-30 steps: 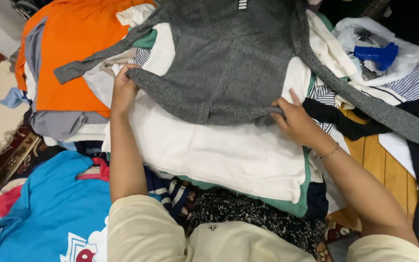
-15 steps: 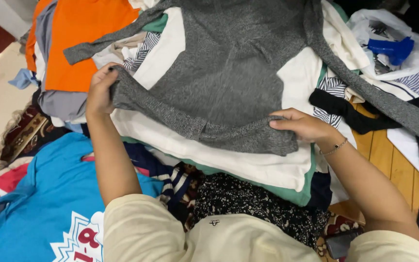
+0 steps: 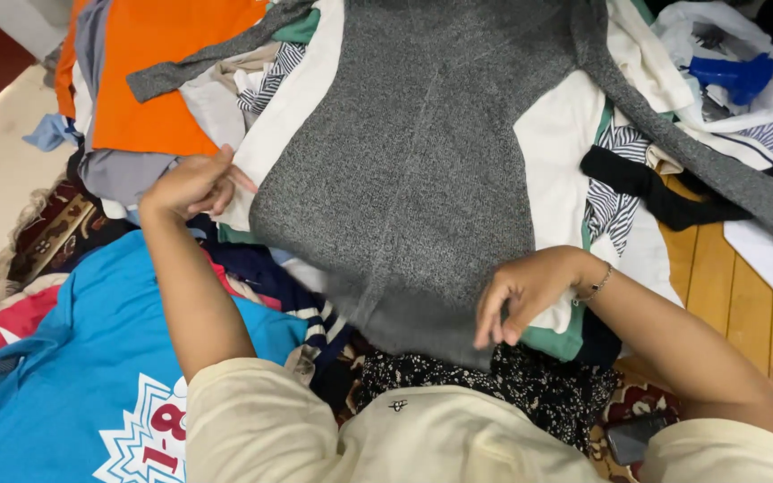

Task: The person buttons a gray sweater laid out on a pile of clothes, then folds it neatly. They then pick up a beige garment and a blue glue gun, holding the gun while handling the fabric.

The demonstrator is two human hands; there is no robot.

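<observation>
While grey sweater (image 3: 422, 170) lies lengthwise away from you, left hand (image 3: 191, 183) pinches its left edge, right hand (image 3: 530, 291) seemingly grips hem, nearer you.

Heathered grey sweater (image 3: 422, 170), plain orange garment (image 3: 158, 80), blue printed shirt (image 3: 82, 376), black-and-white striped cloth (image 3: 615, 197)

Heaped clothes (image 3: 181, 80) everywhere, bare floorboards (image 3: 717, 277) rightward

Even, soft indoor light from above, bright enough w/ no glare. Faint shadows under the hands (image 3: 530, 295) & arms. Gray sweater (image 3: 413, 170) knit sharp; slight motion blur on fingers. Top-right corner dark. Mild wide-angle stretch at edges.
</observation>
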